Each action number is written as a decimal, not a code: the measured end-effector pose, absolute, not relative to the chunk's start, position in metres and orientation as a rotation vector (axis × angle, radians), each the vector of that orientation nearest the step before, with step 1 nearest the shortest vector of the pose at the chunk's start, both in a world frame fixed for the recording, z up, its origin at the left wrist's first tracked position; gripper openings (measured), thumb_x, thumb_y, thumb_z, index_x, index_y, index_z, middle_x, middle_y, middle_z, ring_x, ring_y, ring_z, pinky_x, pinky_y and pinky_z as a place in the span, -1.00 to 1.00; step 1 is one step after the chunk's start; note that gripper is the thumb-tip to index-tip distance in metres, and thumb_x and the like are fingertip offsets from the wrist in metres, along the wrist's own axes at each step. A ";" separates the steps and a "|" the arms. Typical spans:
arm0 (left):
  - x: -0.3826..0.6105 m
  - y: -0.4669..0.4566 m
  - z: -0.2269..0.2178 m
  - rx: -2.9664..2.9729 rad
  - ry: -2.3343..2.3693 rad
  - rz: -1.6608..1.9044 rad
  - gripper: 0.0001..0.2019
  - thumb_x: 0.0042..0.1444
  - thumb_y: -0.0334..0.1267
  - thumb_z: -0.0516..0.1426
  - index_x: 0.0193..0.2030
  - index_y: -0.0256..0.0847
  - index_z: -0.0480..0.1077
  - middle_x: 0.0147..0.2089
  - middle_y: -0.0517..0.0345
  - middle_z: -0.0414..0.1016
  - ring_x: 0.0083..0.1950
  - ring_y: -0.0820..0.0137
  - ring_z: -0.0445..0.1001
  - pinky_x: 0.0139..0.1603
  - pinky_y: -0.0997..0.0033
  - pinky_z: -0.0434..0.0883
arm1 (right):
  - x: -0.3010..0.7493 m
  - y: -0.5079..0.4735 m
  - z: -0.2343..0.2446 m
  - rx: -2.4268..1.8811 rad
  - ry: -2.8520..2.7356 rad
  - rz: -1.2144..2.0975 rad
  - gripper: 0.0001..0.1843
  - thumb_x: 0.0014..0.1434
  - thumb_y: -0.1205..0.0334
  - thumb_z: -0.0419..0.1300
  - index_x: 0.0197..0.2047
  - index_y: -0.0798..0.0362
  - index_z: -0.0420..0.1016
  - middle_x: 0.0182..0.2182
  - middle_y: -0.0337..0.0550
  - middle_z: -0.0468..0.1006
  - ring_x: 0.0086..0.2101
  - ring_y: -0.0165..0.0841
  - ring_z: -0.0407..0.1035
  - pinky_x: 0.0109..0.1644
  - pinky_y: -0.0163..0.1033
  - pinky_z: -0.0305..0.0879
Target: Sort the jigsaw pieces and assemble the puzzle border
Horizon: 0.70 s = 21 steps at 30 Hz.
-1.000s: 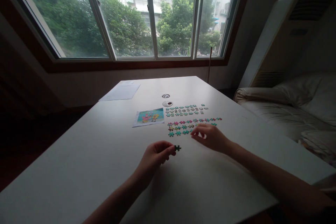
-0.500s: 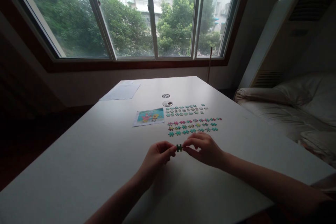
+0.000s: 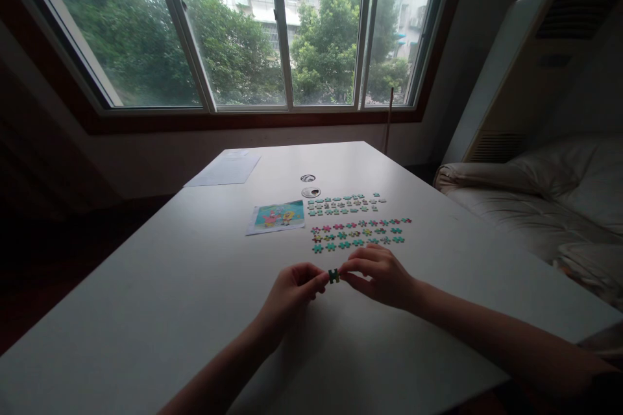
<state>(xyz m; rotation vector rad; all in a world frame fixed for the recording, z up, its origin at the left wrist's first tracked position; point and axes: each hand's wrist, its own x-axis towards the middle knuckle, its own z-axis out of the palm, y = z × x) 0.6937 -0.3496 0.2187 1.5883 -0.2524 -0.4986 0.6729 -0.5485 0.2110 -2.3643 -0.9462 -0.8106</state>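
Note:
A small green and yellow jigsaw puzzle piece (image 3: 333, 276) is held up between my two hands, above the near part of the white table (image 3: 204, 298). My left hand (image 3: 295, 288) pinches its left side between thumb and fingers. On its right side, the fingertips of my right hand (image 3: 377, 274) close on the same piece. Just beyond my hands lie several rows of loose puzzle pieces (image 3: 344, 244), mostly teal, some pink or yellow. Left of the rows rests a picture sheet (image 3: 278, 216) with cartoon figures, one pink and one yellow.
Two small round items (image 3: 311, 192) lie behind the picture sheet. White paper (image 3: 224, 169) rests at the table's far left corner. To the right stand a pale leather sofa (image 3: 525, 207) and a tall floor unit with vents (image 3: 511, 71). A window (image 3: 243, 45) spans the far wall.
My hands and the puzzle piece have shifted very slightly, and the piece has turned a little. Both hands still pinch it. The rows on the table look the same.

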 end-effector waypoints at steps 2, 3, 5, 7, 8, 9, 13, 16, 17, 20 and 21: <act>0.695 -0.348 0.220 1.607 -0.261 -0.477 -0.68 -0.18 -0.03 0.24 -0.50 -0.31 0.40 -0.58 0.24 0.32 -0.58 0.55 0.14 -0.58 0.56 0.05 | 0.674 -0.550 0.212 -2.344 -0.942 -0.799 -0.92 0.14 0.27 0.13 -0.33 0.02 0.44 -0.43 -0.25 0.51 -0.42 -0.47 0.36 -0.32 -0.32 0.20; 0.695 -0.347 0.220 1.611 -0.261 -0.466 -0.68 -0.18 -0.04 0.24 -0.50 -0.31 0.40 -0.59 0.24 0.32 -0.58 0.55 0.14 -0.57 0.56 0.06 | 0.674 -0.551 0.212 -2.336 -0.931 -0.801 -0.91 0.15 0.27 0.12 -0.34 0.02 0.45 -0.44 -0.24 0.51 -0.43 -0.47 0.36 -0.32 -0.32 0.20; 0.697 -0.345 0.220 1.607 -0.252 -0.447 -0.69 -0.18 -0.04 0.24 -0.50 -0.31 0.40 -0.59 0.24 0.32 -0.57 0.55 0.14 -0.56 0.55 0.06 | 0.675 -0.553 0.212 -2.328 -0.897 -0.811 -0.90 0.15 0.25 0.12 -0.35 0.03 0.45 -0.46 -0.23 0.50 -0.46 -0.47 0.34 -0.34 -0.33 0.21; 0.697 -0.345 0.219 1.599 -0.244 -0.445 -0.69 -0.18 -0.06 0.24 -0.50 -0.31 0.39 -0.59 0.24 0.32 -0.57 0.56 0.14 -0.56 0.56 0.06 | 0.675 -0.554 0.212 -2.323 -0.871 -0.815 -0.89 0.13 0.21 0.14 -0.34 0.04 0.46 -0.47 -0.22 0.50 -0.48 -0.47 0.33 -0.36 -0.32 0.21; 0.697 -0.345 0.218 1.599 -0.244 -0.449 -0.70 -0.17 -0.06 0.24 -0.50 -0.31 0.39 -0.59 0.25 0.31 -0.57 0.56 0.14 -0.56 0.56 0.06 | 0.675 -0.554 0.211 -2.322 -0.872 -0.810 -0.89 0.13 0.20 0.15 -0.32 0.04 0.46 -0.46 -0.21 0.51 -0.48 -0.47 0.34 -0.35 -0.32 0.21; 0.697 -0.346 0.218 1.601 -0.249 -0.458 -0.70 -0.17 -0.06 0.24 -0.50 -0.31 0.39 -0.59 0.25 0.32 -0.57 0.56 0.14 -0.56 0.56 0.06 | 0.674 -0.554 0.210 -2.320 -0.883 -0.802 -0.89 0.12 0.19 0.16 -0.31 0.04 0.45 -0.44 -0.21 0.51 -0.47 -0.47 0.34 -0.34 -0.32 0.21; 0.695 -0.350 0.216 1.613 -0.270 -0.486 -0.69 -0.18 -0.05 0.24 -0.51 -0.30 0.40 -0.60 0.25 0.32 -0.58 0.56 0.14 -0.57 0.56 0.05 | 0.673 -0.549 0.208 -2.323 -0.954 -0.790 -0.90 0.13 0.21 0.15 -0.32 0.03 0.45 -0.44 -0.23 0.52 -0.45 -0.46 0.36 -0.32 -0.31 0.20; 0.696 -0.352 0.215 1.609 -0.264 -0.496 -0.69 -0.19 -0.04 0.24 -0.52 -0.30 0.39 -0.60 0.26 0.31 -0.58 0.56 0.14 -0.57 0.56 0.04 | 0.672 -0.548 0.209 -2.315 -0.967 -0.797 -0.91 0.15 0.23 0.13 -0.33 0.04 0.44 -0.45 -0.23 0.52 -0.46 -0.47 0.35 -0.33 -0.31 0.19; 0.696 -0.352 0.214 1.605 -0.262 -0.501 -0.68 -0.19 -0.04 0.24 -0.52 -0.30 0.39 -0.60 0.26 0.31 -0.58 0.56 0.14 -0.57 0.57 0.04 | 0.672 -0.548 0.209 -2.312 -0.971 -0.795 -0.91 0.14 0.22 0.14 -0.33 0.04 0.44 -0.45 -0.22 0.52 -0.46 -0.47 0.35 -0.33 -0.31 0.19; 0.697 -0.352 0.214 1.593 -0.255 -0.504 -0.67 -0.20 -0.03 0.25 -0.51 -0.30 0.39 -0.60 0.25 0.31 -0.59 0.56 0.14 -0.58 0.57 0.04 | 0.673 -0.548 0.209 -2.308 -0.982 -0.786 -0.91 0.14 0.22 0.14 -0.32 0.04 0.43 -0.44 -0.21 0.52 -0.45 -0.46 0.35 -0.32 -0.31 0.19; 0.697 -0.351 0.214 1.593 -0.254 -0.504 -0.67 -0.20 -0.02 0.25 -0.51 -0.30 0.39 -0.60 0.25 0.31 -0.59 0.56 0.14 -0.58 0.57 0.04 | 0.673 -0.548 0.208 -2.309 -0.979 -0.787 -0.92 0.14 0.23 0.14 -0.32 0.04 0.43 -0.44 -0.22 0.52 -0.44 -0.46 0.35 -0.32 -0.31 0.19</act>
